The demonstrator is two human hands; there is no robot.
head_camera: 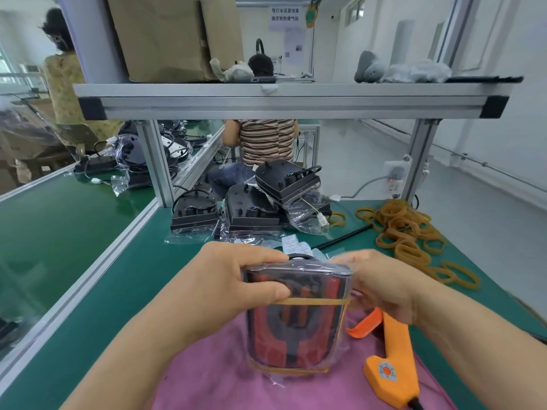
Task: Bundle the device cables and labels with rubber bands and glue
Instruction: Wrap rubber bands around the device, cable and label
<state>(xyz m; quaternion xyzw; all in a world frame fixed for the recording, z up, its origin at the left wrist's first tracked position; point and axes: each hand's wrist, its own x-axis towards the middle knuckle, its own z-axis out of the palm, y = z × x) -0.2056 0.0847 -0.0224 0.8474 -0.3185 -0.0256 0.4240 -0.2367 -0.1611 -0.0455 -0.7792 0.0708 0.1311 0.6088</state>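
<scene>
Left hand [236, 279] and right hand [381, 282] each grip a side of the bagged device [296, 318], upright over the pink cloth [207, 380], left thumb on the upper band [313, 301]. That taut band could slide on the slick bag and snap off if either grip slackens. The glue gun [393, 365] crowds the right and the stack [266, 202] sits behind, so open room lies left.

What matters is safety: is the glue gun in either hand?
No, the glue gun lies on the cloth; left hand and right hand hold the device.
</scene>
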